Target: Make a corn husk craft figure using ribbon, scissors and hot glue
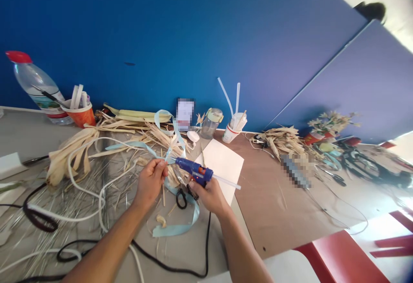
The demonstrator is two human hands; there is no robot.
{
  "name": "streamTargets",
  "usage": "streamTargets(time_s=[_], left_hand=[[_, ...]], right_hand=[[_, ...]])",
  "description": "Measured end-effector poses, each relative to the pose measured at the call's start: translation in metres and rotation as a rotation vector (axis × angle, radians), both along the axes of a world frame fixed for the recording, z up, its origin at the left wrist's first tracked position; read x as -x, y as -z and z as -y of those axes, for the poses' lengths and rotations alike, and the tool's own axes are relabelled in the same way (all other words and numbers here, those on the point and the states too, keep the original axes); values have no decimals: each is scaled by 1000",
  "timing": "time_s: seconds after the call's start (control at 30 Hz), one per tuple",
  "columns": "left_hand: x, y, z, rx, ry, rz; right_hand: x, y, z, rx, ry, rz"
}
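Observation:
My right hand (211, 195) is wrapped round the handle of a blue hot glue gun (193, 169), with a clear glue stick (227, 182) poking out of its back. The gun's nozzle points left at the fingertips of my left hand (151, 179). Those fingers are closed in a pinch on a light blue ribbon (170, 156); whether anything else is in the pinch is hidden. A loose ribbon end (176, 230) curls on the table below. Scissors (181, 199) with black handles lie under the gun, partly covered by my right hand.
Dried corn husks (72, 152), thin wires (77, 205) and white cable (72, 175) spread across the left side. Behind stand a bottle (40, 83), an orange cup (82, 115), a phone (185, 114), a jar (211, 124) and a cup with glue sticks (230, 133). White paper (222, 158) lies right.

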State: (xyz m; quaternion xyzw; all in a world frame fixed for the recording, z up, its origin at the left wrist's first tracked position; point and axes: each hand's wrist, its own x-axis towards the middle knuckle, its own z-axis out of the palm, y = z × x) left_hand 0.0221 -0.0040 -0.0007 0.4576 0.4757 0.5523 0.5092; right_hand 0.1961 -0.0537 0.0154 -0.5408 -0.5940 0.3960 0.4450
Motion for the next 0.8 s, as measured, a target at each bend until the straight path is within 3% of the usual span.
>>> streamTargets(time_s=[0.2, 0.27, 0.37, 0.47, 0.57, 0.8], left_hand=[[0, 1, -1, 37, 32, 117], [0, 2, -2, 65, 72, 224], [0, 1, -2, 86, 141, 396], [0, -2, -1, 81, 173, 500], [0, -5, 0, 88, 227, 530], [-1, -4, 1, 76, 254, 424]], right_hand=[[-22, -4, -16, 105, 332, -497], [-36, -6, -21, 154, 314, -688], [-57, -6, -22, 388, 270, -801], [-72, -1, -20, 573, 284, -818], [-81, 5, -21, 678, 297, -693], [-95, 18, -35, 654, 377, -361]])
